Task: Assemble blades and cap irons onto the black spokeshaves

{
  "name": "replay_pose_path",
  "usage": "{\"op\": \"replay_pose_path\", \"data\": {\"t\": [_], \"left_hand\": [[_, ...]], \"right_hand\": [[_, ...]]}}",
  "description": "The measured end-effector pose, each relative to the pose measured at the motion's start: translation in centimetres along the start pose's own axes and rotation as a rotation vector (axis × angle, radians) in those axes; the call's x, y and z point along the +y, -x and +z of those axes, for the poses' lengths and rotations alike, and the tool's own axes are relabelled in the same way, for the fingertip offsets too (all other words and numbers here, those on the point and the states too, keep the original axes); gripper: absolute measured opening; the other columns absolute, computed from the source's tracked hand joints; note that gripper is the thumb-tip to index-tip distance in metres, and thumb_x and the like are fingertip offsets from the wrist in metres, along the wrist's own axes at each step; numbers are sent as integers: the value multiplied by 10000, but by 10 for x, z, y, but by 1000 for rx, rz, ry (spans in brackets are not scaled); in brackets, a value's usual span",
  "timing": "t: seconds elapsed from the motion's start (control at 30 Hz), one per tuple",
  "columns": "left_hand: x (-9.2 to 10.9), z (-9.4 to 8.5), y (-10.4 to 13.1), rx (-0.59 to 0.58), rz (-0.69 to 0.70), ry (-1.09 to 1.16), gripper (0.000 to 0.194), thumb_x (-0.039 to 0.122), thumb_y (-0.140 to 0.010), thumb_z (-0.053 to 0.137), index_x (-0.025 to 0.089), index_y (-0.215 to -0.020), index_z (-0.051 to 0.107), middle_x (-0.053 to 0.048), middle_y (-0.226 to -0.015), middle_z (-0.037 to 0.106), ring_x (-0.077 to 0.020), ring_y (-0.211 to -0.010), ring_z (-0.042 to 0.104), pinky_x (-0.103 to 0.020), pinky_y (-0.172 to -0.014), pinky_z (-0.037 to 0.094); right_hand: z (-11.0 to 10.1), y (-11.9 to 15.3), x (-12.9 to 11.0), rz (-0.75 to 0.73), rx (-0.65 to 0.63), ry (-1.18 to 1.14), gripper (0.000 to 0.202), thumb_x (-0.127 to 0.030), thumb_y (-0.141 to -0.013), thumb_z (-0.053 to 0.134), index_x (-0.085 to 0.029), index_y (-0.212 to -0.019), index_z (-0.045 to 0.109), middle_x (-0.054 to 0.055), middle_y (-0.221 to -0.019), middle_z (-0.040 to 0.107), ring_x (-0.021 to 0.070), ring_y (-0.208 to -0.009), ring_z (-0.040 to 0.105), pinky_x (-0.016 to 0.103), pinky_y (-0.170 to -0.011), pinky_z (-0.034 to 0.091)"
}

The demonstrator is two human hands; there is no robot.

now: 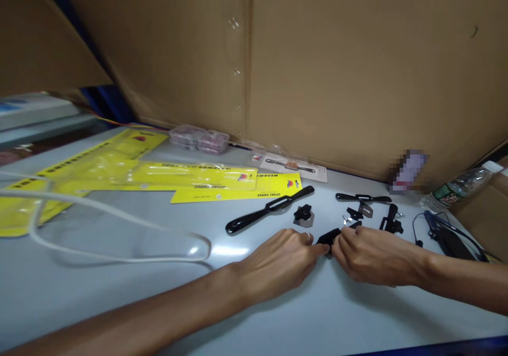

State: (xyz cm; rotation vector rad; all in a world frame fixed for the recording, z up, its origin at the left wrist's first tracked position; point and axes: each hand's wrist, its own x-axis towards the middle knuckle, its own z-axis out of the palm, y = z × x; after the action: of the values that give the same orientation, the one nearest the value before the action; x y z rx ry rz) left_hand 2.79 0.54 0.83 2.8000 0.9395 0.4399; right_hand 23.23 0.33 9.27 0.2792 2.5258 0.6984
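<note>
My left hand (283,258) and my right hand (371,253) are close together above the table, fingers closed on a black spokeshave part (328,237). Most of that part is hidden by the fingers, so its full shape cannot be made out. Just beyond my left hand lie a black spokeshave body (273,208) and a black lobed piece (304,212) on a grey blade. Past my right hand sit another spokeshave body (363,198), a dark clamp piece (354,213), a metal blade (365,209), small silver screws (347,219) and further black parts (392,221).
Yellow spoke shave packages (190,175) and a printed leaflet (293,166) lie behind. A white cable (119,213) loops across the left. Clear plastic boxes (198,138) stand by the cardboard wall (317,70). A bottle (456,186) and a black corded item (450,237) are at right.
</note>
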Motion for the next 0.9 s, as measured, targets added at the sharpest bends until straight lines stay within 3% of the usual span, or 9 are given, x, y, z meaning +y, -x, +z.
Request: {"op": "replay_pose_path", "data": {"t": [0.1,0.2,0.27,0.37,0.53,0.7,0.9], "left_hand": [[0,1,0,1,-12,13,253,77,-919,602,199,-1106,723,-19,-731,657,-194,-603,650,-289,-509,361],[0,1,0,-4,-23,21,291,71,-921,592,203,-1146,722,-22,-744,668,-192,-615,659,-281,-531,389],[0,1,0,-8,-30,24,306,60,-911,588,200,-1146,724,-29,-753,678,-196,-627,665,-280,-541,404],[1,1,0,-11,-35,28,330,47,-895,596,203,-1156,724,-32,-763,690,-204,-637,668,-289,-544,413],[2,0,1,-11,-31,31,331,41,-905,589,192,-1167,724,-43,-776,702,-204,-643,670,-309,-547,411],[2,0,1,-9,-28,30,339,52,-915,587,192,-1199,707,-42,-776,697,-205,-634,668,-319,-532,399],[3,1,2,-25,-27,12,361,27,-888,586,192,-1186,706,-34,-738,676,-205,-605,662,-319,-507,362]], "right_hand": [[4,-1,2,31,-20,-121,260,35,-863,538,-137,-944,716,75,-770,701,207,-645,569,364,-509,288],[13,-6,1,232,-59,-435,177,-16,-900,555,-122,-900,697,74,-734,705,182,-601,583,329,-516,286],[21,-9,-4,362,-71,-560,231,-58,-966,496,-132,-845,679,50,-689,694,148,-552,581,292,-507,293],[30,-9,-13,441,-70,-572,332,-60,-1017,406,-135,-839,676,55,-731,721,144,-579,626,272,-515,306],[30,-2,-20,480,-85,-548,258,-129,-1030,463,-102,-994,716,139,-852,764,253,-725,701,318,-557,315],[22,-6,-14,517,-105,-591,364,-178,-1050,413,-117,-878,728,139,-793,754,233,-661,682,312,-538,294],[26,-15,-10,544,-92,-699,338,-150,-1003,461,-125,-768,703,98,-715,720,167,-560,606,295,-504,252]]}}
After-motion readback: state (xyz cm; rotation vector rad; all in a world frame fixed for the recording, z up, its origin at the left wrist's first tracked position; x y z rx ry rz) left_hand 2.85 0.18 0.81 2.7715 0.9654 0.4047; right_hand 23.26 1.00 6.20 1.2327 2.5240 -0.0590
